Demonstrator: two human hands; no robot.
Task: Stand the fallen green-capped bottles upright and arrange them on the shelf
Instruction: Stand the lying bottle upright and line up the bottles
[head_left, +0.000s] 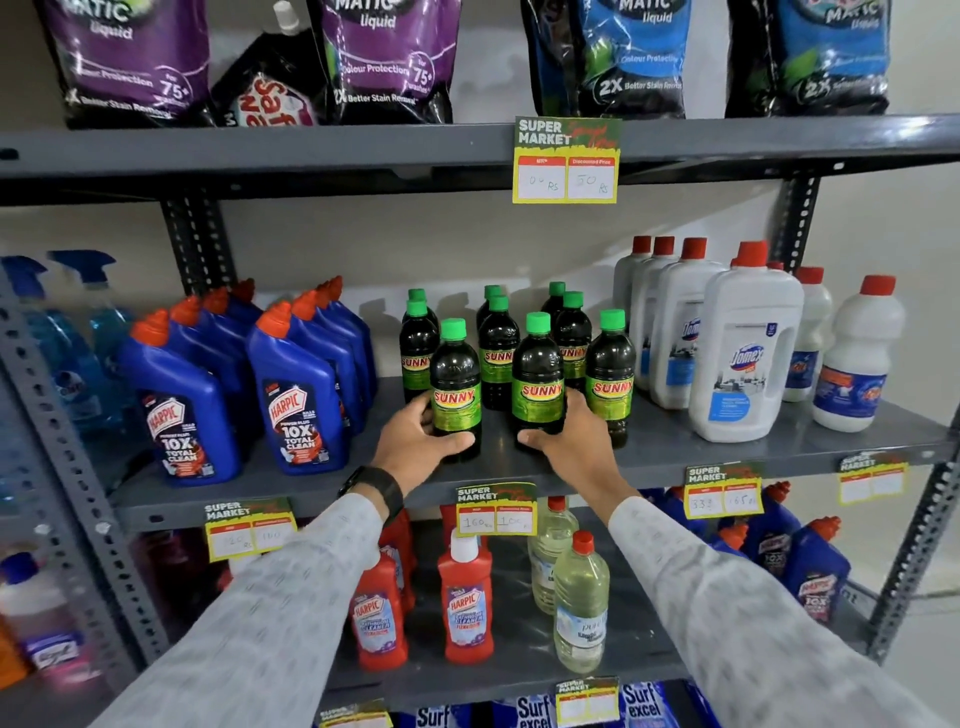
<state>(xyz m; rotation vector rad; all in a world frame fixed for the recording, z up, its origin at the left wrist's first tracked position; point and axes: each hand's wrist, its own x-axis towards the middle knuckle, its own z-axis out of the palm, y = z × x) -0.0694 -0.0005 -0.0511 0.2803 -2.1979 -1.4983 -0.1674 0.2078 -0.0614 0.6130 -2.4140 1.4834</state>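
Two front green-capped bottles gripped low, both upright near the shelf (675, 447) front edge: left hand (415, 441) fingers wrapped on the left bottle (454, 387), right hand (574, 444) fingers wrapped on the centre bottle (537, 382). Risk: sliding either back may knock the close-packed rear bottles (497, 348) over, since the rows nearly touch.

You face a grey metal shelf (675, 457). On it stand, all upright, blue Harpic bottles (296, 395) at the left, nine green-capped bottles (537, 374) in the middle, and white red-capped bottles (743, 343) at the right. Price tags (496, 509) hang from its front edge.
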